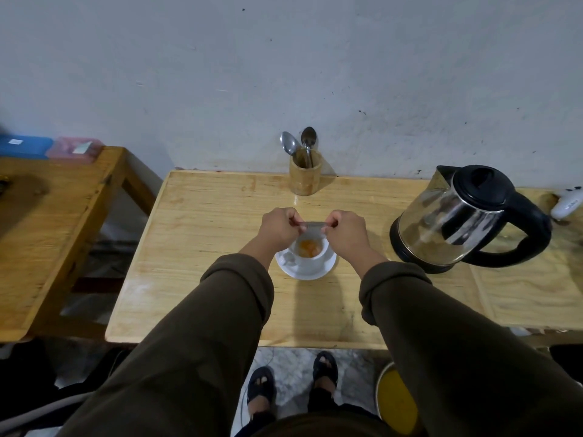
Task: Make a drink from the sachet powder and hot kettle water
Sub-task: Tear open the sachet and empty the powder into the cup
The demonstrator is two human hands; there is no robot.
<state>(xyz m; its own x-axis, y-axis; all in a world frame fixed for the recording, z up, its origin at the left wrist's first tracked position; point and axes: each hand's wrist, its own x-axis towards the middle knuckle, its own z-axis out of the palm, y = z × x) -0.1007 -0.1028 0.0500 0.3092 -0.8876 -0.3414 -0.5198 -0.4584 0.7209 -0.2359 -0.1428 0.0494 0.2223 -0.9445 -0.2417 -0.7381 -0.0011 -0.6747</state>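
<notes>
A silvery sachet (312, 226) is stretched flat between both hands, just above a white cup (310, 251). My left hand (279, 228) pinches its left end and my right hand (345, 232) pinches its right end. Orange powder (308, 246) lies in the bottom of the cup, which stands on a white saucer (328, 270) on the wooden table (202, 247). A steel and black electric kettle (463, 219) stands to the right of the cup, lid closed.
A bamboo holder (305, 175) with two spoons (299, 143) stands against the wall behind the cup. A white controller (568, 203) lies at the far right. A second wooden table (47, 222) with blue and pink boxes (50, 148) is to the left.
</notes>
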